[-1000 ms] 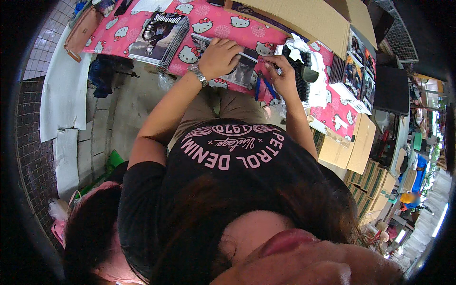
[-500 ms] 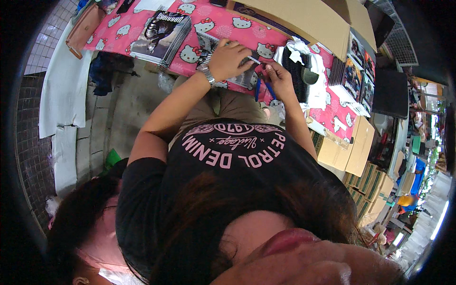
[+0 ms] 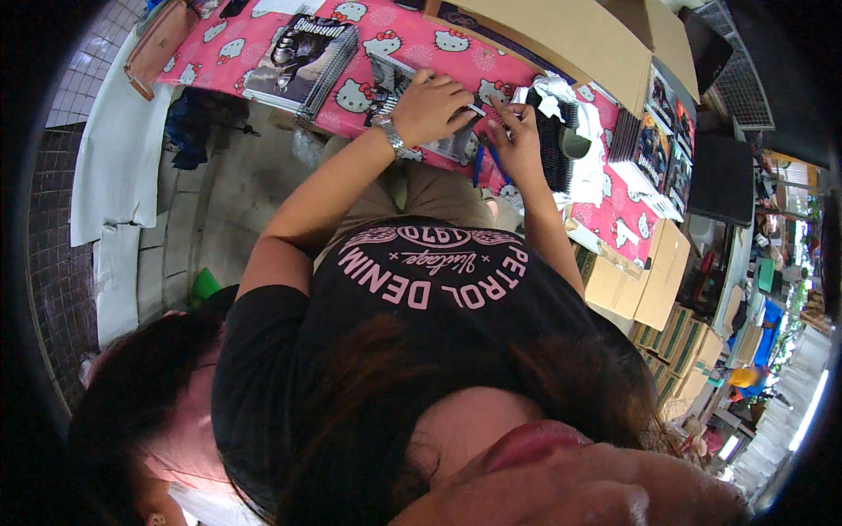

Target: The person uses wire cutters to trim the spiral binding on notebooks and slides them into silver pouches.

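Observation:
My left hand [image 3: 431,110] lies over a dark-covered spiral-bound notebook [image 3: 390,81], fingers spread across it. Part of the cover is hidden under this hand. A narrow white edge [image 3: 476,110] shows just past its fingertips. To the right, my right hand [image 3: 519,138] hovers by that edge, thumb and index finger apart, with nothing visible between them. Below its thumb are the blue handles [image 3: 479,165] of a hand tool like pliers or cutters, whose head is mostly hidden. Beside this hand stand black binding coils [image 3: 554,149] on white crumpled material.
A stack of spiral notebooks [image 3: 303,63] sits left on the pink patterned tablecloth [image 3: 383,42]. An open cardboard box [image 3: 561,44] fills the far side. More notebooks [image 3: 653,153] stand at right, and a brown pouch [image 3: 158,48] lies far left. Another person [image 3: 189,421] is close behind at left.
My right hand's thumb and index finger, close together before, have parted, and the index finger now points upward. My left hand stays on the notebook, shifted slightly.

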